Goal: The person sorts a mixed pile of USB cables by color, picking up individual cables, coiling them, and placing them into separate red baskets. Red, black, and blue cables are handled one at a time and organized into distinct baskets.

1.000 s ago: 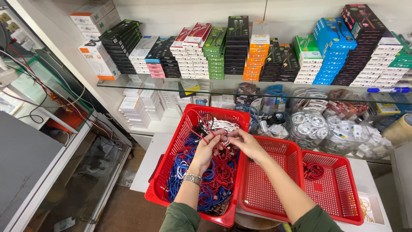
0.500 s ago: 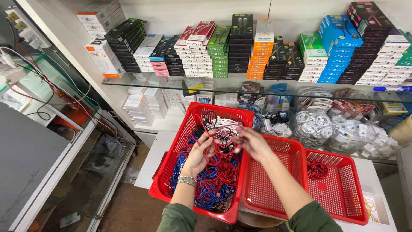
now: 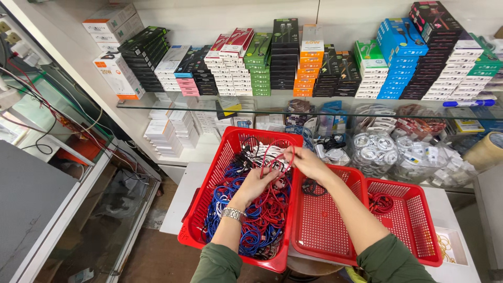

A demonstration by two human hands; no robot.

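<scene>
Both hands (image 3: 283, 170) pinch 1 red cable (image 3: 270, 154) over the basket (image 3: 209, 183).

A glass shelf (image 3: 157, 102) carries rows of stacked boxes (image 3: 285, 60) in white, black, green, orange, blue and red. A blue marker (image 3: 468, 103) lies at its right end. Beneath the glass sit bagged white coils (image 3: 373, 149). A tape roll (image 3: 486, 151) stands at far right. A small tray (image 3: 448, 246) holds rubber bands. Loose wires (image 3: 42, 112) hang at left.
</scene>
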